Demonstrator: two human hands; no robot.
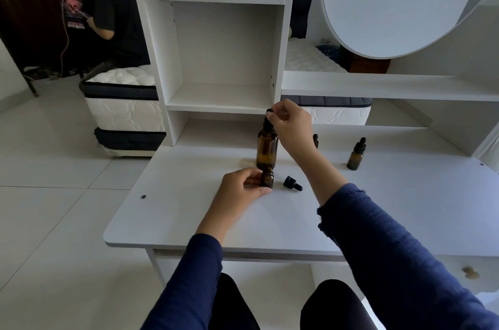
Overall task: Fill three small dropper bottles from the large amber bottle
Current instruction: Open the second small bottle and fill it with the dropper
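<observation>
On the desk (pixel 189 208) our left hand (pixel 239 189) grips the small bottle (pixel 266 181) steady for filling while our right hand (pixel 290 125) pinches the dropper (pixel 267 123) atop the large bottle (pixel 266 150).

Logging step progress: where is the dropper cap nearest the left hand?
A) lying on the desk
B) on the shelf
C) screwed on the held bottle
A: the dropper cap lies on its side on the desk, right of the open small bottle the left hand holds.
</observation>
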